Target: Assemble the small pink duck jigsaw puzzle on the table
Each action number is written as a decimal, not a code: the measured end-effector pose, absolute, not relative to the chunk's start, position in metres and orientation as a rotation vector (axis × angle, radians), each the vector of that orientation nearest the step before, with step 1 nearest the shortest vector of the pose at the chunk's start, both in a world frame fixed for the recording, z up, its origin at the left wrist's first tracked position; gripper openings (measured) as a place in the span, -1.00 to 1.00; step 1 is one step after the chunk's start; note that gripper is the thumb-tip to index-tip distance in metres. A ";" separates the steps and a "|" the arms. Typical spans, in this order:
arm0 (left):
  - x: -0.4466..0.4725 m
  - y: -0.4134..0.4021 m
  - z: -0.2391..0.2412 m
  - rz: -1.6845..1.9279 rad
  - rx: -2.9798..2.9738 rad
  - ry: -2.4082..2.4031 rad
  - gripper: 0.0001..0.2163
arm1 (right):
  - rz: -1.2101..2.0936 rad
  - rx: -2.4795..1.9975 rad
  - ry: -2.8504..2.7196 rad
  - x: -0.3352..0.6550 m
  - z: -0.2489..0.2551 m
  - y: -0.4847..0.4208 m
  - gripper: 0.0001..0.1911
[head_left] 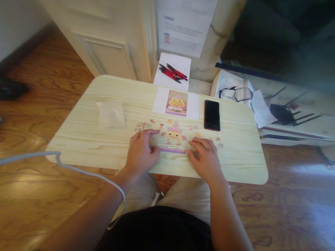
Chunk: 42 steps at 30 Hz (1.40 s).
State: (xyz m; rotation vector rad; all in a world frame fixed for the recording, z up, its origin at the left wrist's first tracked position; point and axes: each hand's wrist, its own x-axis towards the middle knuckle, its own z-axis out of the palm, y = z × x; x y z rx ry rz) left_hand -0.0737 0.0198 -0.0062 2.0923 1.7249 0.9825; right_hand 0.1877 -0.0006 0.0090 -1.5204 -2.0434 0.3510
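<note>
A partly joined jigsaw puzzle (pixel 174 136) of a yellow cartoon figure lies between my hands, with a purple strip along its near edge. My left hand (pixel 144 150) rests at its left side, thumb and index finger apart, nothing visible between them. At the right side, my right hand (pixel 204 156) lies with its fingertips near the puzzle, thumb spread from the index finger. Loose puzzle pieces (pixel 142 126) are scattered by my left fingers, and others (pixel 220 145) lie beyond my right hand. Above the puzzle is a printed reference picture (pixel 177 103) of the same figure.
The pale wooden table (pixel 89 143) also carries a translucent plastic bag (pixel 111 114) and a black phone (pixel 212 115). Behind it, red and black pens (pixel 173 72) lie on white paper. A pale cable (pixel 91 173) crosses my left forearm. A router (pixel 282 114) sits at the right.
</note>
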 end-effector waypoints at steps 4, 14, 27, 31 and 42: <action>-0.070 0.020 -0.003 0.872 2.242 1.644 -0.52 | 0.360 -1.486 -2.070 0.182 0.009 0.001 -0.68; -0.071 0.014 0.001 0.717 2.434 1.335 -0.63 | 0.499 -1.372 -2.218 0.164 0.006 0.003 -0.56; -0.073 0.016 -0.006 0.899 2.374 1.435 -0.75 | 0.495 -1.399 -2.160 0.171 0.004 0.001 -0.50; -0.070 0.016 -0.005 0.797 2.429 1.411 -0.69 | 0.506 -1.384 -2.189 0.168 0.005 -0.001 -0.48; -0.073 0.007 0.000 0.730 2.507 1.270 -0.70 | 0.452 -1.384 -2.202 0.167 0.014 -0.009 -0.53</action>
